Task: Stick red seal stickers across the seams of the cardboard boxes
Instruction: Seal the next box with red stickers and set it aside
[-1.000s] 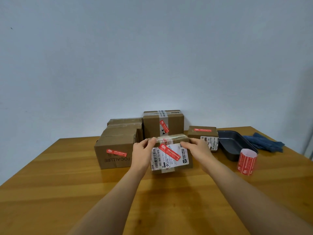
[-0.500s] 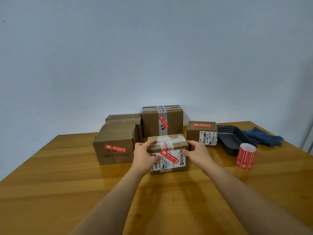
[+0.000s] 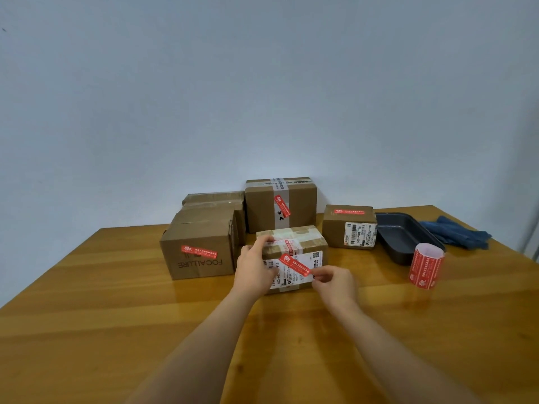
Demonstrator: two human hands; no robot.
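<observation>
Gripping the small cardboard box (image 3: pixel 294 252) at its left end, the left hand (image 3: pixel 253 269) is curling its fingers over the top edge. The right hand (image 3: pixel 335 282) is pinching the lower right end of a red seal sticker (image 3: pixel 295 265), whose long axis is slanting down to the right across the front label. Bare tabletop (image 3: pixel 87 330) is lying open toward the near edge. The label print is unreadable.

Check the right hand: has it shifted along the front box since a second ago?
Yes. The right hand has dropped from the front box's top right edge to its lower front, now at the red sticker's end.
</observation>
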